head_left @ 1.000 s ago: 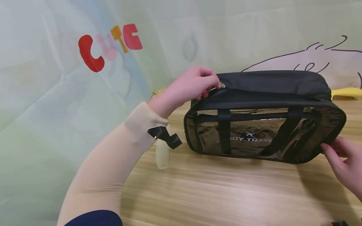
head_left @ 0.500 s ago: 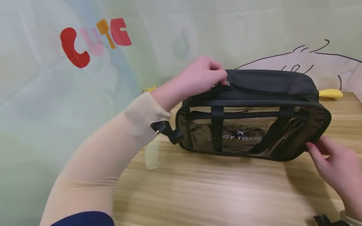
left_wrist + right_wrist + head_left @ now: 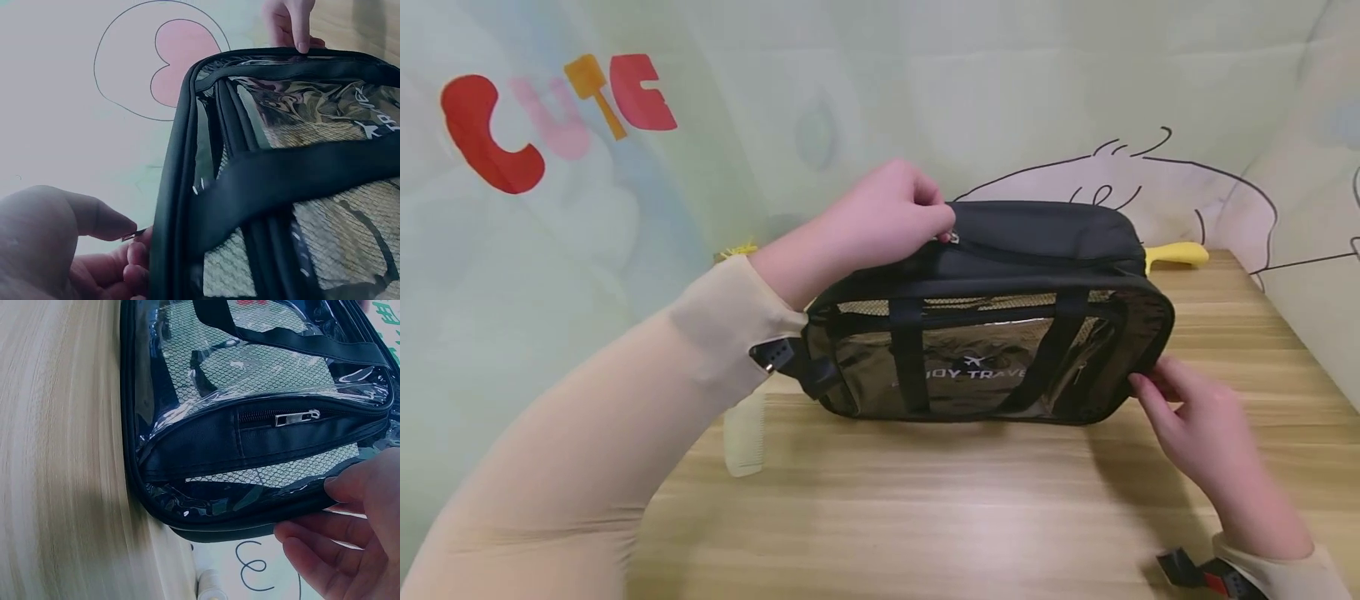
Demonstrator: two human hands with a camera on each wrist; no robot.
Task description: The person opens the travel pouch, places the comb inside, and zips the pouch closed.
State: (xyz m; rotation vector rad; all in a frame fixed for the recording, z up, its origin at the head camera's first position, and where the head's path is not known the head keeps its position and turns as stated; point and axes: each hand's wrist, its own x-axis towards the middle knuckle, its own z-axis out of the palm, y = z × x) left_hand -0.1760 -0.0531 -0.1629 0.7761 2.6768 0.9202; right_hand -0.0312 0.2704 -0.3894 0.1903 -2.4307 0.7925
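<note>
A black toiletry bag (image 3: 1045, 229) with a see-through front, two strap handles and printed lettering stands upright on the table. At its top, my left hand (image 3: 880, 217) pinches a small metal zipper pull (image 3: 953, 238) between thumb and fingers; the left wrist view also shows this pull (image 3: 132, 235). My right hand (image 3: 1202, 417) holds the bag's lower right edge, thumb in front and fingers behind. A second zipper pull (image 3: 297, 418) lies on the front pocket, untouched. What the bag contains cannot be made out.
A pale comb (image 3: 744, 437) lies left of the bag, partly under my left forearm. Behind the bag, a yellow handle (image 3: 1180, 254) sticks out on the right and a yellow fringed thing (image 3: 737, 250) shows on the left. A printed backdrop (image 3: 820, 67) rises behind the table.
My left hand has drawn the zipper pull rightward along the bag's top. The right hand keeps its hold on the edge. The head view has turned right, so everything sits further left.
</note>
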